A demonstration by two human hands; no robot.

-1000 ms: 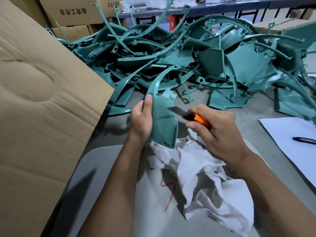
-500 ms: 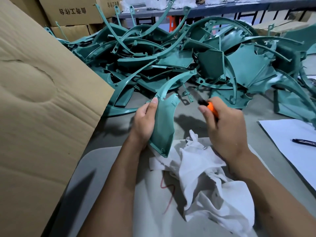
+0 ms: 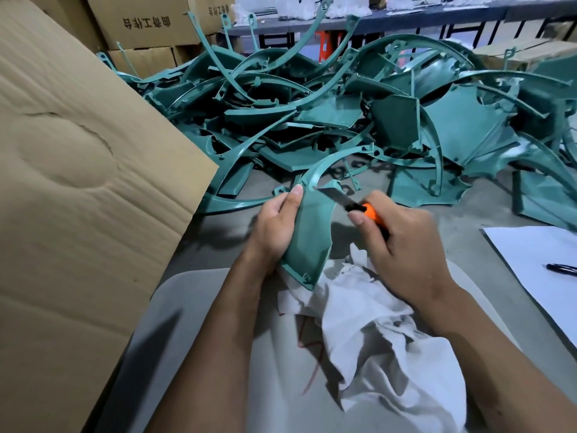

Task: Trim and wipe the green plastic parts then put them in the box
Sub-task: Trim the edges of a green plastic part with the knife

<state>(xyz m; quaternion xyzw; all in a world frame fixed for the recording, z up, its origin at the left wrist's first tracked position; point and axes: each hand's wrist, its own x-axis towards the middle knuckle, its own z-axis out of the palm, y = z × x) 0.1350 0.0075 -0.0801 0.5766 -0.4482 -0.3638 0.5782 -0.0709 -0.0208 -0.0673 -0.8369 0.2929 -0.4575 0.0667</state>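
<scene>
A cardboard box [image 3: 78,182] is stood open at the left, presumably for finished parts. A heap of green parts [image 3: 359,114] is spread across the far bench [image 3: 468,232]. One green part [image 3: 307,232] is held upright over a white cloth [image 3: 390,339], gripped by the left hand [image 3: 274,226]. A knife [image 3: 356,206] is clasped in the right hand [image 3: 402,245], its blade laid against the part's upper edge for trimming.

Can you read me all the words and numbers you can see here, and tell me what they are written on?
Upper cardboard box at the back left: one row of dark printed characters, seen upside down from here; I cannot read them reliably.
Neighbouring box: a few more such characters, cut off and too blurred to read.
Grey mat under the white cloth: a red scribble, not readable writing.
White paper with the pen: no writing visible.
</scene>
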